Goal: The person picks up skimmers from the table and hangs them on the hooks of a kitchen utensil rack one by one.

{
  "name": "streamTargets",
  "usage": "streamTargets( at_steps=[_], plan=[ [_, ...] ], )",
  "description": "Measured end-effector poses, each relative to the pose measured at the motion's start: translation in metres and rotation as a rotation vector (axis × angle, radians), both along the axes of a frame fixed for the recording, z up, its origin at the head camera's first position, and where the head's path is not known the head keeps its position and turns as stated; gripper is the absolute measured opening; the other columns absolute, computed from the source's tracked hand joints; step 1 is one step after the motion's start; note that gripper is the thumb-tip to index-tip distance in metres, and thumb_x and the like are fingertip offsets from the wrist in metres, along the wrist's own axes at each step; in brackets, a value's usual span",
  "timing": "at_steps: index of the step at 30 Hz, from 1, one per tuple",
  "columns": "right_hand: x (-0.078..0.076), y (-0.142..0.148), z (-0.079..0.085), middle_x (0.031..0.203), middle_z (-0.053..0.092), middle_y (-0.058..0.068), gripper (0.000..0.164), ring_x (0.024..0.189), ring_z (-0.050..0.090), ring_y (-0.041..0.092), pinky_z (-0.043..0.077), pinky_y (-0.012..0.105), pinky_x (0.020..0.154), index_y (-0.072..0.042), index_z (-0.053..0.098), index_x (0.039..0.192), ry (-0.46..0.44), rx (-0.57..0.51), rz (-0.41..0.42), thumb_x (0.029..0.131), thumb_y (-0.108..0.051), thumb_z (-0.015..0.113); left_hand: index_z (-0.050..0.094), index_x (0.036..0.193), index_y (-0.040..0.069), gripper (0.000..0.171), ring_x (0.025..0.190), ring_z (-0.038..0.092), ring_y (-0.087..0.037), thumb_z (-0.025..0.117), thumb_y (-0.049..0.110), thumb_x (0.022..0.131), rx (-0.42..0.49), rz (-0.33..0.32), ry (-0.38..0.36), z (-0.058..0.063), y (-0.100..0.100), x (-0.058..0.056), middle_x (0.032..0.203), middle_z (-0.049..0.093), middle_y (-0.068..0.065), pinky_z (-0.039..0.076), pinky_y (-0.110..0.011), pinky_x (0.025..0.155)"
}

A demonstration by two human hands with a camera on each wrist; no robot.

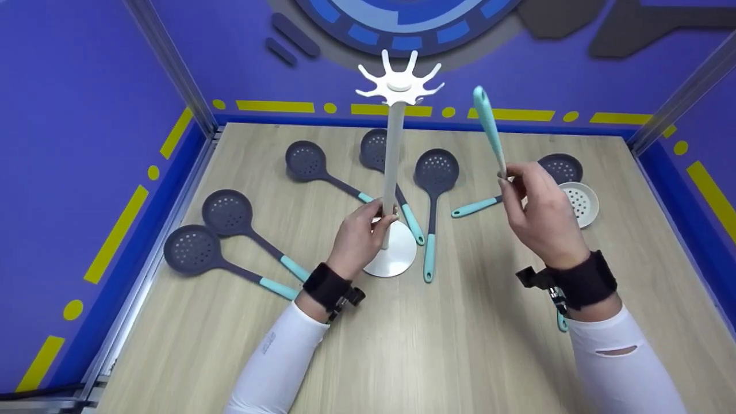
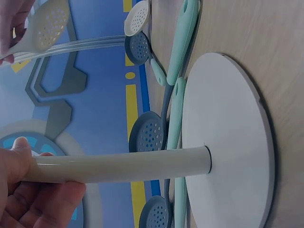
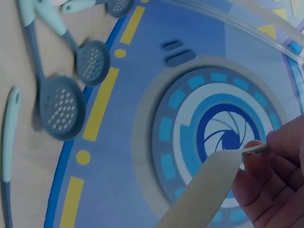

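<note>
My left hand [image 1: 359, 236] grips the pale pole [image 1: 393, 155] of an upright utensil stand, low down near its round white base [image 1: 397, 259]. Curved prongs [image 1: 399, 83] ring the stand's top. To the right, my right hand [image 1: 543, 213] pinches a cream skimmer by its neck, with the mint handle [image 1: 489, 123] pointing up. In the head view that hand hides its bowl; the left wrist view shows the perforated bowl [image 2: 50, 23] hanging below the fingers. It is held up off the table, apart from the stand.
Several dark skimmers with mint handles lie around the stand, one [image 1: 437, 169] just right of it and another [image 1: 192, 250] at far left. A second cream skimmer [image 1: 582, 204] lies at right beside a dark one [image 1: 560, 167]. Blue panels [image 1: 86, 144] wall the table [image 1: 437, 356].
</note>
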State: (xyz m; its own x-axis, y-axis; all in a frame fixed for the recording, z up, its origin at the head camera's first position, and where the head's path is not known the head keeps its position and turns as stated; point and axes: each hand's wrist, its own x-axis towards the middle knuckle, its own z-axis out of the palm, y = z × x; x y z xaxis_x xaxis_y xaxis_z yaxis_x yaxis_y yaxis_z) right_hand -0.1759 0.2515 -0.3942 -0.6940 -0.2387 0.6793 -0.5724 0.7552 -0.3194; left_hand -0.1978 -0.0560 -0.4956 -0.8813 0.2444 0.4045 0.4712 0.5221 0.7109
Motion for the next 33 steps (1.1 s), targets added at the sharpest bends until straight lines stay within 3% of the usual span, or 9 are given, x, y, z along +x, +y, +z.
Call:
streamTargets(
  at_steps=[12,21,26,33],
  plan=[
    [0.008,-0.029,0.008,0.097,0.065,0.014,0.015,0.080,0.060,0.017,0.042,0.017,0.070,0.000,0.064,0.116,0.015,-0.090,0.061,0.101,-0.002,0.065,0.068,0.116,0.009,0.021,0.108,0.073,-0.017,0.064,0.027,0.105,0.005,-0.005,-0.006,0.000,0.001,0.000,0.108,0.073,-0.005,0.064,-0.031,0.084],
    [0.010,-0.037,0.008,0.095,0.065,0.011,0.013,0.081,0.062,0.014,0.045,0.017,0.068,0.000,0.062,0.116,0.007,-0.034,0.075,0.104,-0.006,0.061,0.069,0.118,0.007,0.025,0.109,0.073,-0.017,0.064,0.027,0.105,0.017,-0.009,-0.002,0.000,0.000,0.000,0.108,0.073,-0.005,0.064,-0.030,0.083],
    [0.011,-0.042,0.005,0.094,0.065,0.010,0.013,0.080,0.062,0.015,0.045,0.021,0.067,0.000,0.063,0.115,0.014,-0.057,0.096,0.103,-0.004,0.062,0.069,0.117,0.007,0.024,0.108,0.073,-0.017,0.064,0.027,0.105,0.019,-0.009,-0.005,0.000,0.000,0.000,0.108,0.073,-0.005,0.064,-0.031,0.082],
    [0.011,-0.047,-0.002,0.092,0.064,0.011,0.014,0.079,0.062,0.015,0.044,0.021,0.063,0.000,0.063,0.115,-0.013,-0.031,0.086,0.103,-0.007,0.063,0.069,0.116,0.011,0.018,0.110,0.073,-0.016,0.066,0.025,0.104,0.021,-0.005,-0.016,0.001,0.000,0.000,0.110,0.074,-0.005,0.064,-0.030,0.084]
  ],
)
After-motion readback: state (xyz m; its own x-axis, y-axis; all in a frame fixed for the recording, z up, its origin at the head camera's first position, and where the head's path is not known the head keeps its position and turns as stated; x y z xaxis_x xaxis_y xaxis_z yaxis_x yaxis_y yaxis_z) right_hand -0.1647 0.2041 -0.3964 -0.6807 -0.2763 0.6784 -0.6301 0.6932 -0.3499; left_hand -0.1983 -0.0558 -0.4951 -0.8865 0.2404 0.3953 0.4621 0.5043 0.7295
